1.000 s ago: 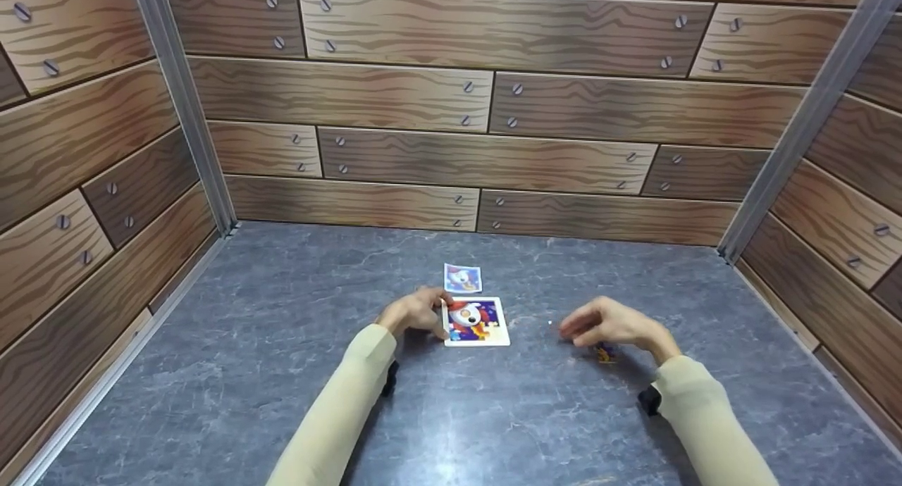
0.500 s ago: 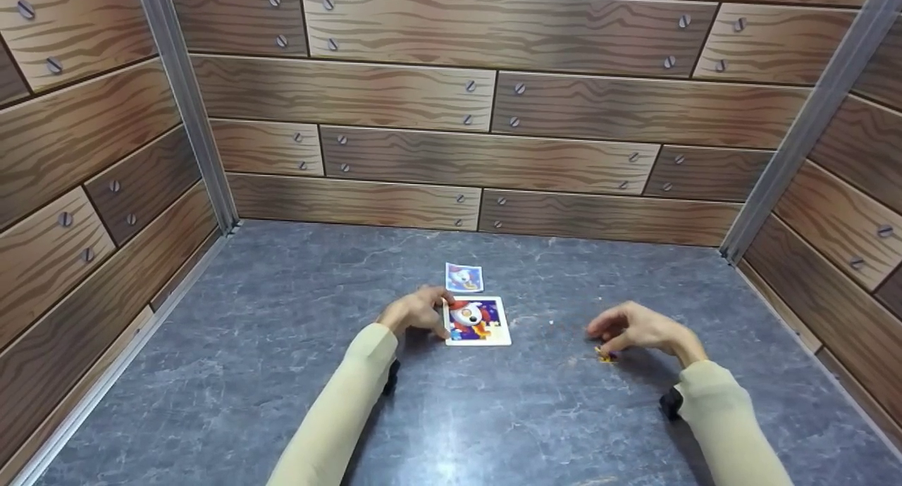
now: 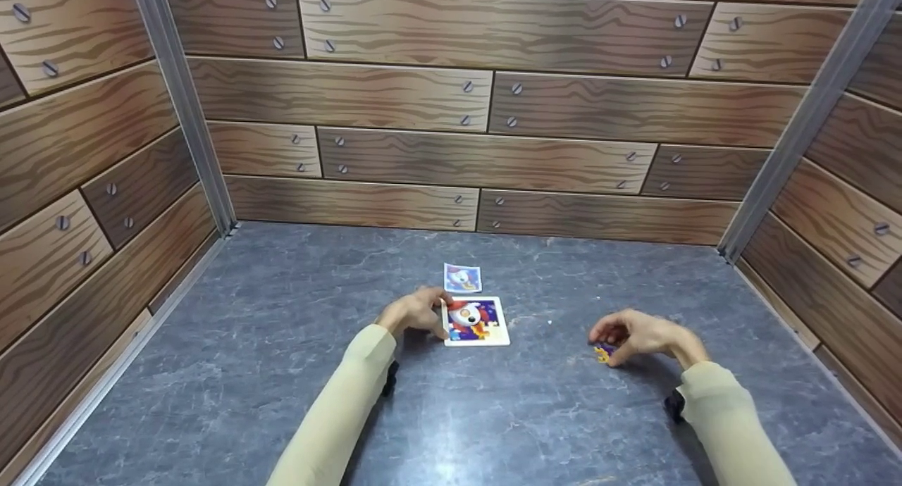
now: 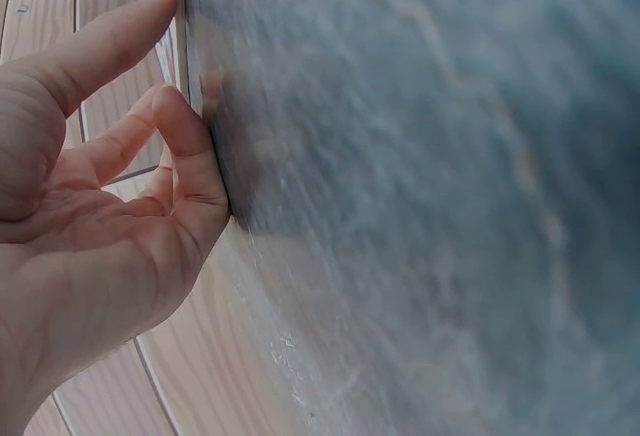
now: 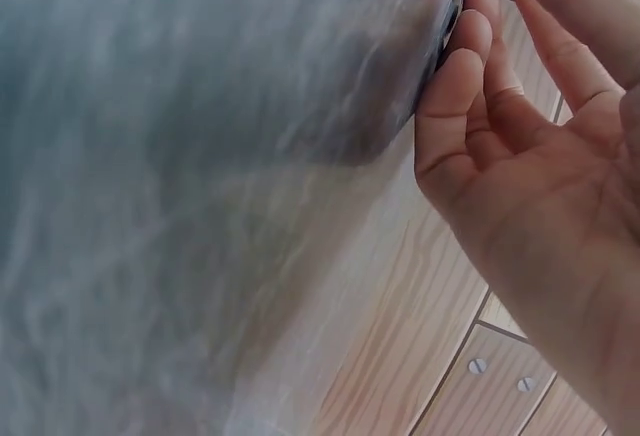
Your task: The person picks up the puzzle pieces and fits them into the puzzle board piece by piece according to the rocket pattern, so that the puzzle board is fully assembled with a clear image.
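Note:
A jigsaw puzzle in a white frame (image 3: 504, 322) lies on the table, showing a white cartoon character with red and a dark purple background. Its lower right part shows pale bare backing. My left hand (image 3: 419, 311) holds the frame's left side, thumb near the front corner and fingers at the back one; in the left wrist view the thumb (image 4: 130, 31) touches its edge. To the right, my right hand (image 3: 645, 332) pinches a small purple and yellow jigsaw piece (image 3: 602, 353) between thumb and fingers, low over the table. The right wrist view mostly hides that piece.
A small picture card (image 3: 462, 278) with a matching design lies just behind the puzzle. Tiny white specks, one a white crumb (image 3: 550, 322), dot the grey marbled table (image 3: 282, 289). Wood-patterned walls (image 3: 402, 106) enclose the back and both sides.
My right hand has moved right and toward me, down to the jigsaw piece, and its thumb and fingers have closed around it. My left hand has stayed at the puzzle frame.

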Demonstrator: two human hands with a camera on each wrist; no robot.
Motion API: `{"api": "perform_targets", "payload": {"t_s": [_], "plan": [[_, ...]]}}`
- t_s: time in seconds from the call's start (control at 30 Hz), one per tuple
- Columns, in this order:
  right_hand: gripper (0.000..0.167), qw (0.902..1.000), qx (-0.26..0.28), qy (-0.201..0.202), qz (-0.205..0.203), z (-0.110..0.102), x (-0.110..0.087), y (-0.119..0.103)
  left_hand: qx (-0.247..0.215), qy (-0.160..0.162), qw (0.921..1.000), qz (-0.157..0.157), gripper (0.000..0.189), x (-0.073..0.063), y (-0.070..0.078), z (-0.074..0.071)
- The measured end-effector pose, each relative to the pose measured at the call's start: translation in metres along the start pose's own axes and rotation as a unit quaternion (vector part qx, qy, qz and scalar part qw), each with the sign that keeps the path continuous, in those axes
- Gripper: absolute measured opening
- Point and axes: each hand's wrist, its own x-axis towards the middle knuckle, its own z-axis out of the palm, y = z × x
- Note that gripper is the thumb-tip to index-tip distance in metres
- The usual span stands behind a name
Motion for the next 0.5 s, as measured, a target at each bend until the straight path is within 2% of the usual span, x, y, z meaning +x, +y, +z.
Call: {"api": "perform_targets", "payload": {"t_s": [0.2,0.3,0.5], "plan": [[0.039,0.9995,-0.03,-0.001,0.008,0.0016,0.0017,-0.0022,-0.003,0.002,1.0,0.005,0.056,0.0021,-0.0022,0.0021],[0.038,0.9996,-0.022,-0.003,0.018,0.0021,0.0018,-0.004,0.004,0.006,0.9999,0.012,0.057,0.0027,-0.0031,0.003],[0.037,0.9995,0.001,-0.008,0.03,0.002,0.0022,-0.0083,-0.001,0.001,1.0,0.002,0.058,0.0033,-0.001,0.0016]]}}
